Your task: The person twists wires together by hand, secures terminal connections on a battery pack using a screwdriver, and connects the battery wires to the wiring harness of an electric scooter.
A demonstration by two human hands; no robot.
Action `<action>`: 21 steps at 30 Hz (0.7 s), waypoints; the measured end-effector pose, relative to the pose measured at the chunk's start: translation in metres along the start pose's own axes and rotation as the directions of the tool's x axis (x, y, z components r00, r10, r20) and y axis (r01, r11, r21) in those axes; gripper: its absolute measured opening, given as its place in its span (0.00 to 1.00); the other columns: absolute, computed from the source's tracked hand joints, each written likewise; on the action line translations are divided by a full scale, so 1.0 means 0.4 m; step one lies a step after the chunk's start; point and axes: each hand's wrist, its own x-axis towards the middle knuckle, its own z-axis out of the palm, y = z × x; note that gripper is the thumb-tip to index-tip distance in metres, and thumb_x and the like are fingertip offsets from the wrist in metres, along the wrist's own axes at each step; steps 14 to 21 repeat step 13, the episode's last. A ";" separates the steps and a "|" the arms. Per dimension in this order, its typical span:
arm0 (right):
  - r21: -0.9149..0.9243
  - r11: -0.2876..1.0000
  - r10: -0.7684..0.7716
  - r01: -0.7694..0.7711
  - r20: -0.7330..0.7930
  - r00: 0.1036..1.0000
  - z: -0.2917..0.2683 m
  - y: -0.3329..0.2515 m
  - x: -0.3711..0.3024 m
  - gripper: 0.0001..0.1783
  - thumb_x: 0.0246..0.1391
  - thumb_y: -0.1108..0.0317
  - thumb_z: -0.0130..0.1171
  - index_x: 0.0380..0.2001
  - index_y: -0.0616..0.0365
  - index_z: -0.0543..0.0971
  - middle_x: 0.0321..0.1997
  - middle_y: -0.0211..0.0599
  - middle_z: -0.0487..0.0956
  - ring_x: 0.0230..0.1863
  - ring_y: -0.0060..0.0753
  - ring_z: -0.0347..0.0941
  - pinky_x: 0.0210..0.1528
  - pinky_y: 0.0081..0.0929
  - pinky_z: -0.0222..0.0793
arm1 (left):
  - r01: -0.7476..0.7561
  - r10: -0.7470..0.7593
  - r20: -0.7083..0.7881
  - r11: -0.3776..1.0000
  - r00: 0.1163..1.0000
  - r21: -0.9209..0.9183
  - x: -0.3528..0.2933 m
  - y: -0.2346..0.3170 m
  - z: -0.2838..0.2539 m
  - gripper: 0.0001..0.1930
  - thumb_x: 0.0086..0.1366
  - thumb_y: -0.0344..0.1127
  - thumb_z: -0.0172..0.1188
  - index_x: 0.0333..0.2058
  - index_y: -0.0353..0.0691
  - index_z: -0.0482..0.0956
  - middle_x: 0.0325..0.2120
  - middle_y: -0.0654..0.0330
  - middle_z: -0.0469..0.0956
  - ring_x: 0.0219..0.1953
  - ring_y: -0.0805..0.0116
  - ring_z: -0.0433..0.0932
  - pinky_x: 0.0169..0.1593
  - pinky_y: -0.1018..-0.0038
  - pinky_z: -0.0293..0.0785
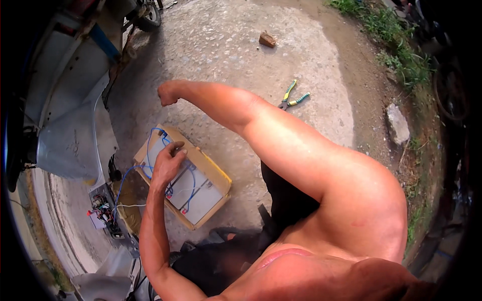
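Note:
My left hand [169, 161] is over an open cardboard box [205, 164], its fingers curled in toward the thumb. Whatever it may pinch is too small to make out. Grey, battery-like blocks [200, 200] fill the box, with red-capped terminals and dark gaps between them. A blue wire [131, 173] loops from the box past my left wrist toward the vehicle. My right arm stretches across to the left, beyond the box. At its end my right hand [169, 92] is closed in the air near the vehicle's side, and anything inside it is hidden.
Green-and-yellow handled pliers [288, 99] lie on the concrete behind my right arm. A brick piece [267, 39] lies farther off. Left stands a vehicle with a grey metal panel [70, 140] and a tangle of wiring [104, 213]. A pale rock [397, 124] and weeds edge the right.

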 end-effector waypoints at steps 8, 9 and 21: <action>-0.016 1.000 -0.009 0.010 0.046 0.999 0.013 0.012 0.036 0.16 0.48 0.64 0.55 0.31 0.61 0.88 0.33 0.48 0.87 0.37 0.48 0.84 0.42 0.46 0.77 | 0.001 -0.001 0.008 1.000 1.000 0.007 0.000 -0.005 0.001 0.24 0.67 0.39 0.63 0.56 0.29 0.79 0.34 0.59 0.81 0.33 0.73 0.75 0.40 0.75 0.73; -0.015 1.000 -0.006 0.007 0.037 0.999 0.013 0.012 0.035 0.16 0.47 0.64 0.55 0.31 0.62 0.88 0.33 0.48 0.87 0.37 0.48 0.84 0.42 0.46 0.77 | 0.002 -0.002 0.006 1.000 1.000 0.007 0.001 -0.008 0.003 0.24 0.67 0.39 0.63 0.56 0.29 0.79 0.35 0.58 0.81 0.33 0.73 0.76 0.40 0.75 0.74; -0.013 1.000 -0.020 0.020 0.028 0.999 0.002 0.006 0.015 0.16 0.47 0.65 0.55 0.31 0.61 0.88 0.33 0.49 0.87 0.39 0.48 0.84 0.44 0.47 0.77 | 0.024 -0.024 0.005 0.999 1.000 0.021 0.002 -0.004 0.003 0.24 0.66 0.40 0.63 0.56 0.29 0.79 0.37 0.56 0.83 0.34 0.72 0.77 0.41 0.75 0.75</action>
